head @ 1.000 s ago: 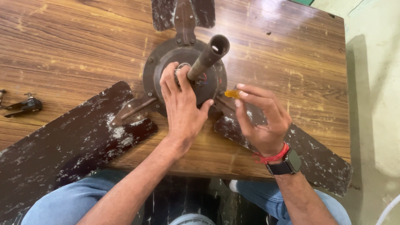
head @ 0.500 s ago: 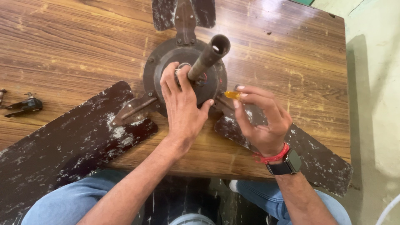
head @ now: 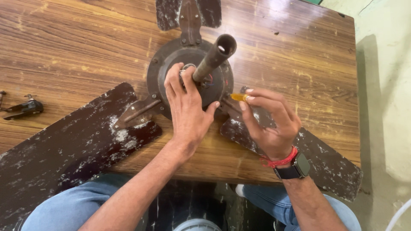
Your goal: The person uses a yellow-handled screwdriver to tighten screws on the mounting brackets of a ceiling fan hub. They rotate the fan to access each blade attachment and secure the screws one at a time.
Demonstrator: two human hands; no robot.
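Nothing moved | left hand [head: 186, 107] flat on fan hub [head: 165, 72] (rod [head: 212, 57] alongside) | right hand [head: 269, 122] pinching yellow tool [head: 238, 97]

Lying flat on the motor housing [head: 171, 64] of a ceiling fan, the left hand [head: 188, 107], fingertips touching the base of the pipe [head: 212, 57] sticking up just beyond. Hovering just right of it, the right hand [head: 269, 122], pinching a small tool handle [head: 238, 97] at the housing's right edge. Stretching under the right hand, one blade [head: 325, 162]; left of the left hand, another blade [head: 64, 158]; beyond both hands, a third blade [head: 188, 13]. Resting on the table [head: 77, 42], well left of the left hand, a small clip [head: 25, 108].
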